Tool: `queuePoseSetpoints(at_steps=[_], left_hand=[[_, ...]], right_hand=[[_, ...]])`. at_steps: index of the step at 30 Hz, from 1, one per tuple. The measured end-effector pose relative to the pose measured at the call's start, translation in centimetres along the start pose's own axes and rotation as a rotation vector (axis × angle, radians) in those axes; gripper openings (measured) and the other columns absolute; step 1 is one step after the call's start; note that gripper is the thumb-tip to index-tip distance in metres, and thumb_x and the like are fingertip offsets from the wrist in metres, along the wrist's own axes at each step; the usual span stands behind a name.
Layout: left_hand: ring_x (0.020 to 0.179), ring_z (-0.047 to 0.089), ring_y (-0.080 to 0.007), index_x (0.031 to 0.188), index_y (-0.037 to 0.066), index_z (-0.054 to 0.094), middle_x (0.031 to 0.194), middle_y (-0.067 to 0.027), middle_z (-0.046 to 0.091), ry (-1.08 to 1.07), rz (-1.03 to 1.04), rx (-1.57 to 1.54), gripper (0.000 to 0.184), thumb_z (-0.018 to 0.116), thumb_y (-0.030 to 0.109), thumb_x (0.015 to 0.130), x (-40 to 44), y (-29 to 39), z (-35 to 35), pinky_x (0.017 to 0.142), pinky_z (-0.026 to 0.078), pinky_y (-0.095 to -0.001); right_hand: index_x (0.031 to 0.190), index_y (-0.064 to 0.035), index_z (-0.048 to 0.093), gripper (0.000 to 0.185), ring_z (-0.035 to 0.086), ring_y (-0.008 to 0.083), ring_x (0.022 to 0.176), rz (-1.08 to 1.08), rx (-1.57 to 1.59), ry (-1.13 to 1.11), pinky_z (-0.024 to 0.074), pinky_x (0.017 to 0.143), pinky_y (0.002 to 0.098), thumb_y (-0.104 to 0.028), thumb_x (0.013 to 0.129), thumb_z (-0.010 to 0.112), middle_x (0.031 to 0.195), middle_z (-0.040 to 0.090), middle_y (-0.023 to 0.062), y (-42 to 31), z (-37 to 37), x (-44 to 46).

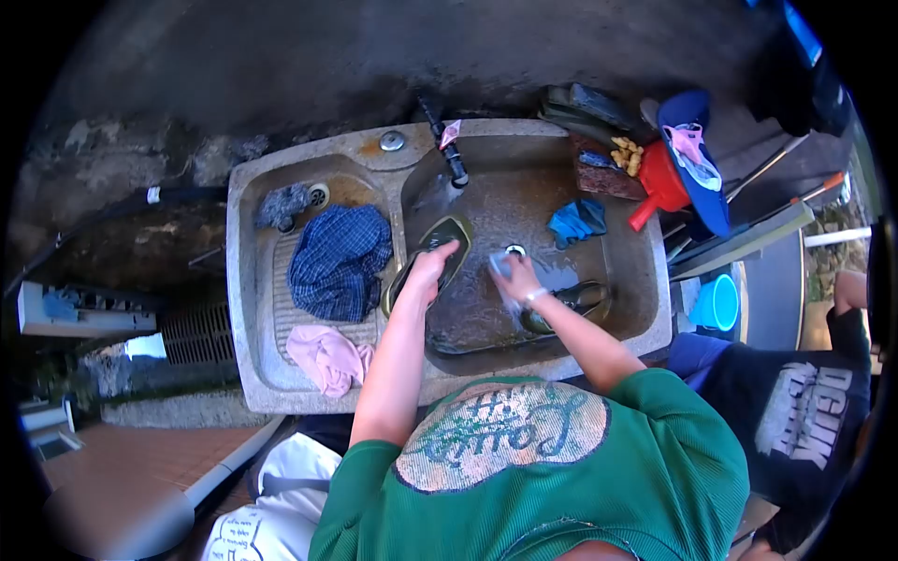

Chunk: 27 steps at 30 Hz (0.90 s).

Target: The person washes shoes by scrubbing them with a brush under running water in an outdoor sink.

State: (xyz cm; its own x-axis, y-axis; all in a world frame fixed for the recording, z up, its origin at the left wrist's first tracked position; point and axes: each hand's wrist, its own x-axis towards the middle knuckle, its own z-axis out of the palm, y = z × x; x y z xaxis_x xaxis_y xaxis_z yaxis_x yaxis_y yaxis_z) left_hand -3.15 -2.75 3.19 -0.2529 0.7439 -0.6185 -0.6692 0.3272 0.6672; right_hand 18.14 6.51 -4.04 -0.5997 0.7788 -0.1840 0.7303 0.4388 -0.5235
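My left hand [430,269] is wrapped round a dark olive shoe [456,230], held tilted over the left side of the large stone basin [639,271]. My right hand [520,282] is close by on the right, its fingers closed round a pale, whitish-blue thing [500,271] too blurred to name. A second dark shoe [585,301] lies in the basin beyond my right forearm, partly hidden by it. Water runs from the black tap [453,159] into the basin. A blue cloth [577,222] lies wet at the basin's right side.
On the ribbed left section lie a blue checked cloth [339,262], a pink cloth [327,358] and a grey cloth [282,205]. A red dipper [662,182] and a blue cap [716,201] sit at the right rim. A cyan bucket [718,302] and another person [795,411] are at the right.
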Motion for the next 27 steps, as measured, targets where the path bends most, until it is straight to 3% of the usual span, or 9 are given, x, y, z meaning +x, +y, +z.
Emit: queuePoseSetpoints(at_steps=[3,5,6,7,9,13,16,21,27], left_hand=[[0.085,0.061,-0.0225,0.106,-0.007,0.061,0.100,-0.0136,0.064,-0.099,-0.081,0.357,0.042,0.067,0.025,0.079,5.3,0.2,1.5,0.077,0.046,-0.0352],[0.085,0.063,-0.0258,0.105,-0.006,0.062,0.100,-0.0175,0.064,-0.154,-0.116,0.966,0.046,0.070,0.028,0.075,9.3,0.4,2.2,0.076,0.047,-0.0375],[0.092,0.063,-0.0298,0.104,-0.003,0.063,0.105,-0.0199,0.063,-0.119,-0.043,1.254,0.040,0.068,0.025,0.075,7.6,2.8,4.4,0.079,0.049,-0.0382],[0.092,0.063,-0.0298,0.104,-0.003,0.063,0.105,-0.0199,0.063,-0.128,-0.035,1.260,0.040,0.068,0.025,0.075,7.7,3.3,5.6,0.079,0.049,-0.0382],[0.100,0.061,-0.0317,0.103,0.000,0.064,0.109,-0.0196,0.061,0.091,0.025,1.464,0.032,0.062,0.018,0.076,7.2,4.0,8.0,0.084,0.049,-0.0375],[0.103,0.060,-0.0296,0.102,0.001,0.064,0.109,-0.0181,0.062,0.019,0.127,1.656,0.032,0.059,0.018,0.076,6.6,6.5,11.2,0.086,0.049,-0.0371],[0.100,0.061,-0.0289,0.102,0.001,0.064,0.105,-0.0167,0.063,-0.109,0.126,1.702,0.043,0.069,0.031,0.071,7.8,7.4,10.0,0.085,0.049,-0.0368],[0.094,0.063,-0.0297,0.102,-0.001,0.062,0.100,-0.0178,0.064,-0.034,0.183,1.691,0.056,0.076,0.038,0.065,7.3,5.2,9.0,0.082,0.050,-0.0374],[0.093,0.062,-0.0344,0.103,-0.001,0.057,0.095,-0.0222,0.064,0.069,0.288,1.665,0.044,0.071,0.028,0.073,5.9,4.0,9.3,0.082,0.050,-0.0398]], right_hand=[[0.120,-0.0097,0.049,0.049,0.047,0.0384,0.106,0.192,-0.012,0.037,0.0391,0.091,0.0445,-0.037,0.082,0.060,0.113,0.048,0.0225,4.0,1.5,-1.2],[0.122,-0.0096,0.048,0.051,0.048,0.0361,0.106,0.300,0.058,0.122,0.0418,0.088,0.0441,-0.039,0.083,0.059,0.116,0.049,0.0205,3.7,0.7,-0.3],[0.124,-0.0100,0.047,0.052,0.048,0.0334,0.108,0.401,0.485,0.069,0.0442,0.084,0.0420,-0.042,0.084,0.057,0.120,0.048,0.0171,1.4,-1.5,0.5],[0.125,-0.0103,0.047,0.054,0.047,0.0308,0.110,0.487,0.914,0.018,0.0465,0.080,0.0400,-0.045,0.085,0.055,0.125,0.048,0.0137,0.0,-3.0,1.7],[0.127,-0.0115,0.045,0.052,0.048,0.0243,0.111,0.542,0.865,-0.030,0.0484,0.075,0.0365,-0.045,0.088,0.051,0.127,0.049,0.0076,0.2,-3.0,3.8],[0.125,-0.0146,0.047,0.046,0.054,0.0223,0.107,0.716,0.963,-0.027,0.0504,0.076,0.0407,-0.042,0.089,0.052,0.117,0.055,0.0070,-0.1,-1.2,6.1],[0.111,-0.0144,0.053,0.034,0.060,0.0255,0.097,0.742,1.667,-0.113,0.0491,0.080,0.0516,-0.039,0.087,0.056,0.106,0.061,0.0061,-1.3,-1.8,5.2],[0.109,-0.0117,0.054,0.032,0.060,0.0257,0.098,0.754,1.697,-0.053,0.0485,0.082,0.0502,-0.036,0.089,0.055,0.107,0.061,0.0060,-1.9,-0.9,3.9],[0.115,-0.0094,0.051,0.040,0.061,0.0274,0.094,0.748,1.910,0.073,0.0517,0.075,0.0507,-0.035,0.087,0.060,0.108,0.059,0.0092,-2.5,1.4,5.2]])
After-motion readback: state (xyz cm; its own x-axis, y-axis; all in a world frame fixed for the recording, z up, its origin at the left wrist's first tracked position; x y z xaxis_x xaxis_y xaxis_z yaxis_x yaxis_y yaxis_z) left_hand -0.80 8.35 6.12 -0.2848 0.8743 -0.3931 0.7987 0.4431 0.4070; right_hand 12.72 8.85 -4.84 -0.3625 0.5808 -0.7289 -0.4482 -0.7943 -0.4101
